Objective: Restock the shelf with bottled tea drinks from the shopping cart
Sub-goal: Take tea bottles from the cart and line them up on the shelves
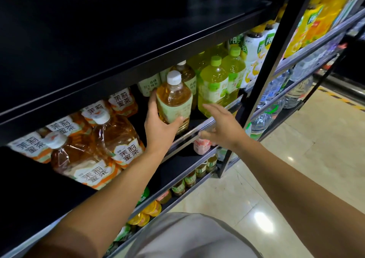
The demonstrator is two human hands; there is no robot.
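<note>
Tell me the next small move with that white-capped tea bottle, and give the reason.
Probably slide the white-capped tea bottle a little deeper and release it. The left hand grips its lower half, and it stands upright near the shelf's front rail, in the gap between the jasmine honey tea bottles and the green-capped bottles. The right hand hovers open beside it, holding nothing.

Orange-label bottles (126,151), shelf's left end: you could read "茉莉蜜茶".
Pale-label bottles (147,84), behind your held one: "春拂绿茶", only roughly legible.
Other labels: unreadable.
</note>
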